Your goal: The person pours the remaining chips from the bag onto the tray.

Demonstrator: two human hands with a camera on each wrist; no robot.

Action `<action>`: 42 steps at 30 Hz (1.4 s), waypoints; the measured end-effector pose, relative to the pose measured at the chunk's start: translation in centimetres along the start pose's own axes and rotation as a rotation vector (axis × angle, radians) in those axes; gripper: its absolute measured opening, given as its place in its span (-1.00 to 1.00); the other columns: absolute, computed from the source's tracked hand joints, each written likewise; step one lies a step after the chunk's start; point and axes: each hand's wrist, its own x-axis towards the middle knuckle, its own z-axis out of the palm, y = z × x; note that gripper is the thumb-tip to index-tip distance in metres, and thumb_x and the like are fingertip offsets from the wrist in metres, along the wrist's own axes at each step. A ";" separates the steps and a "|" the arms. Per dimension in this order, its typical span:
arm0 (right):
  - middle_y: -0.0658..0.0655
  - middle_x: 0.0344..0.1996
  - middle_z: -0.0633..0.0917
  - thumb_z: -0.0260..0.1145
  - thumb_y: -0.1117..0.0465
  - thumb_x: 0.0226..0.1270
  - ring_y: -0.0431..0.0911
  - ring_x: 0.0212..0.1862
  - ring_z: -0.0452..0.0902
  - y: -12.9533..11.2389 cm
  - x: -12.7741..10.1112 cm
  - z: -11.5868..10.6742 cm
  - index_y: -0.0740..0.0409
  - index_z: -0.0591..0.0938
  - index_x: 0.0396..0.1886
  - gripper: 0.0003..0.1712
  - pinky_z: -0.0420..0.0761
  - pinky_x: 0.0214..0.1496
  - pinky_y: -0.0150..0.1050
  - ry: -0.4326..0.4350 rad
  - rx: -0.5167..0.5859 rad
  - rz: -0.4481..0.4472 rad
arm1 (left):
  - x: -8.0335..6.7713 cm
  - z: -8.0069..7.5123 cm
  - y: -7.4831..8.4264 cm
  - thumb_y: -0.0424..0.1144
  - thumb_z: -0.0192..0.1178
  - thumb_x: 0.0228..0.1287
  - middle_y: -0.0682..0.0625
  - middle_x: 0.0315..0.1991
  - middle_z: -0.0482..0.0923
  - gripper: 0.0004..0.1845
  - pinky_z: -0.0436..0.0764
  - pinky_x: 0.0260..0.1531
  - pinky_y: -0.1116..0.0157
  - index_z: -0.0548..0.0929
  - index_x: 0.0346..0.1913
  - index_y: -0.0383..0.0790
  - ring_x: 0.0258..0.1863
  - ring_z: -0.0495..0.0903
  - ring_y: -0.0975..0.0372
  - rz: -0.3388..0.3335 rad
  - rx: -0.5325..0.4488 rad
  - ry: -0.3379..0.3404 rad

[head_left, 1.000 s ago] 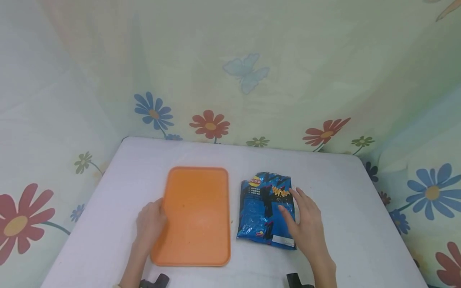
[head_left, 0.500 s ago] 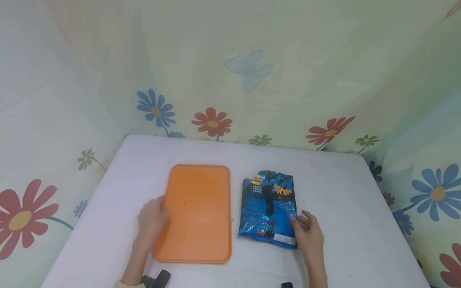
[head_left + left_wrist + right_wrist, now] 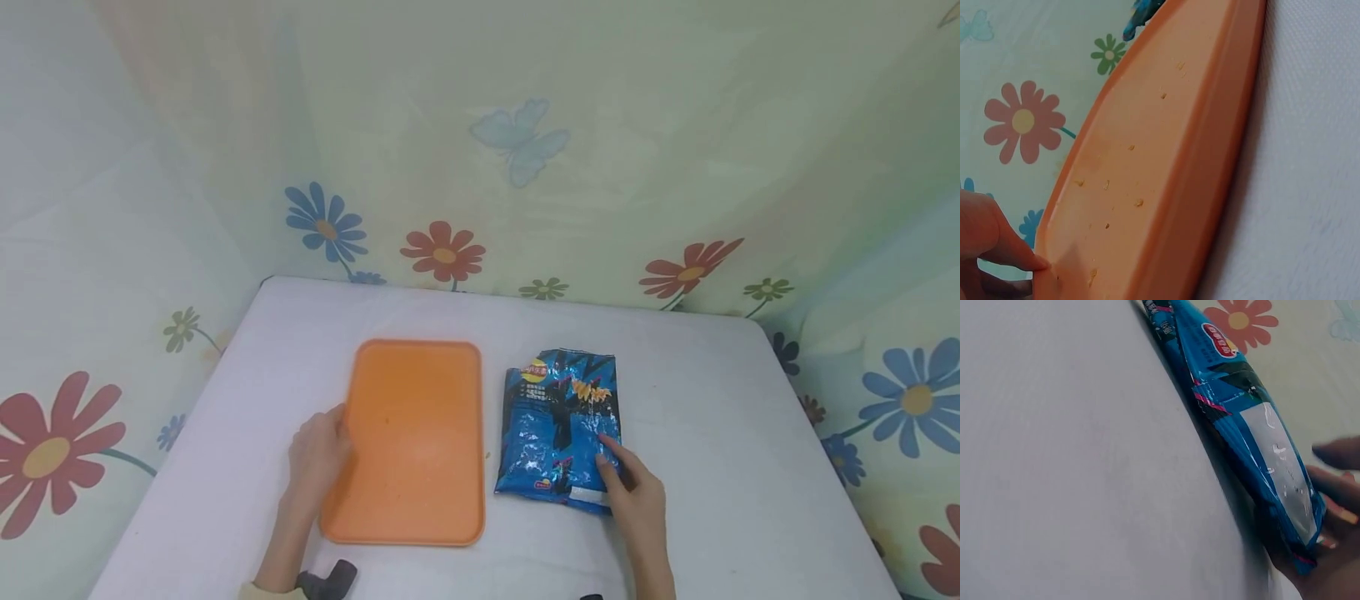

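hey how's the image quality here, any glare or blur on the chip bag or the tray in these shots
Head view: soft, even light, all sharp; the blue chip bag shows small white glints on its foil, the orange tray has none. Right wrist view: the bag is fairly crisp with a bright sheen on its pale panel; the fingertips at the frame edge are blurred. Left wrist view: the tray fills the frame, slightly soft, no glare.

White table (image 3: 697, 392); orange tray (image 3: 408, 442), blue bag (image 3: 558, 425)

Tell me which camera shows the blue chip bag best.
The head view: the whole blue chip bag lies flat beside the orange tray. The right wrist view shows only its edge and bottom corner; the left wrist view shows just a blue sliver beyond the tray.
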 end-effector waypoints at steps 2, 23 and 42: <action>0.30 0.50 0.37 0.26 0.05 0.53 0.30 0.55 0.18 0.0 -0.3 -0.3 0.02 0.43 0.52 -0.38 0.30 0.48 0.22 -0.053 0.002 -0.008 | 0.0 0.0 0.0 -0.49 0.03 0.37 -0.07 -0.52 0.47 -0.73 0.36 -0.56 0.26 0.67 0.01 -0.42 -0.57 0.40 0.16 0.001 0.002 -0.002; 0.31 0.59 0.20 0.38 0.12 0.44 0.29 0.63 -0.05 0.0 -0.7 -0.3 -0.08 0.47 0.48 -0.36 0.15 0.52 0.28 -0.237 0.033 0.034 | 0.1 0.0 0.0 -0.47 0.07 0.38 -0.14 -0.41 0.58 -0.63 0.42 -0.50 0.25 0.63 0.19 -0.43 -0.49 0.47 0.13 -0.022 0.025 -0.010; 0.30 0.35 0.57 0.46 0.37 0.28 0.30 0.35 0.48 -5.4 -3.3 -2.9 0.00 0.62 0.33 -0.39 0.55 0.27 -0.02 -0.013 -0.020 -0.483 | 0.0 0.0 0.2 -0.48 0.07 0.38 -0.21 -0.38 0.61 -0.57 0.45 -0.53 0.26 0.57 0.27 -0.48 -0.52 0.48 0.13 -0.021 0.024 -0.001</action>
